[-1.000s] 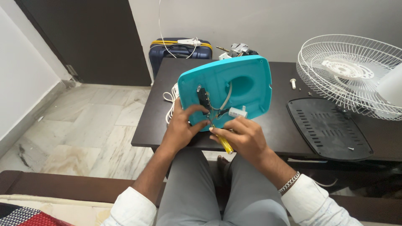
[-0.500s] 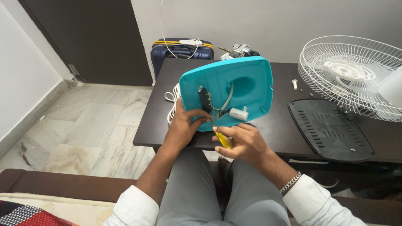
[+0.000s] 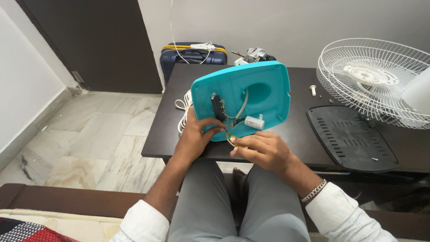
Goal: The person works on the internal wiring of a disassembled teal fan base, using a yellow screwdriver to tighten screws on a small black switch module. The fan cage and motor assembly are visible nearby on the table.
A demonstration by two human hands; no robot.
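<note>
Nearest the camera, the right hand (image 3: 260, 150) is curled shut around a small yellow-handled tool (image 3: 234, 141), its tip aimed at the lower edge of the teal fan base (image 3: 244, 101). The left hand (image 3: 197, 134) grips that base by its lower left rim, fingers bent over the edge and thumb on the inner face, propping it tilted up from the front of the dark desk (image 3: 291, 134).

The base's underside is open and faces the camera: a black switch block (image 3: 219, 106), loose wires (image 3: 242, 105) and a white cylinder-shaped capacitor (image 3: 254, 122) are exposed. By my reading, the opening-up is done and the work is now in the wiring, with closing up still left.

To the right on the desk, the black vented bottom cover (image 3: 351, 136) lies flat, apart from the base. A white screw (image 3: 313, 90) stands farther back. The white wire fan guard (image 3: 374, 83) rests at the desk's far right. A white power cord (image 3: 182, 110) is coiled left of the base. Beyond the desk stands a blue suitcase (image 3: 192, 56).
</note>
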